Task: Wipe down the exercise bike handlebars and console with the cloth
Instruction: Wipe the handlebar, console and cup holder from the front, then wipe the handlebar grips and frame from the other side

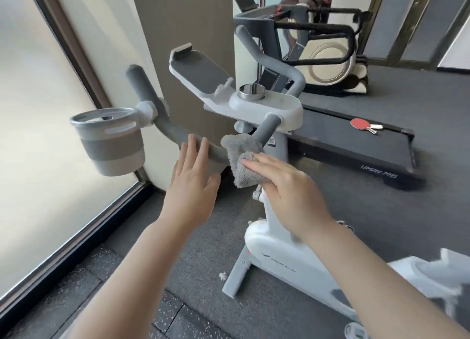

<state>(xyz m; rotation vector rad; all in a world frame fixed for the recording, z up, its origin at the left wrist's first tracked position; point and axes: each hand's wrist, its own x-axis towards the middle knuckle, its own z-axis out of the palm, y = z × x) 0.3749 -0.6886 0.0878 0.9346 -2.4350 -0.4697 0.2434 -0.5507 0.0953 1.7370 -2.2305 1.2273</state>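
Note:
A white exercise bike stands in front of me with grey handlebars and a white console carrying a metal knob and a tilted tablet holder. A grey fluffy cloth is draped over the handlebar's middle bend. My right hand presses the cloth against the bar with straight fingers. My left hand is spread flat, fingertips touching the left handlebar just beside the cloth.
A grey cup holder hangs off the left handlebar near the window. A treadmill with a red table-tennis paddle lies to the right. Another exercise machine stands behind. A brown pillar is directly behind the bike.

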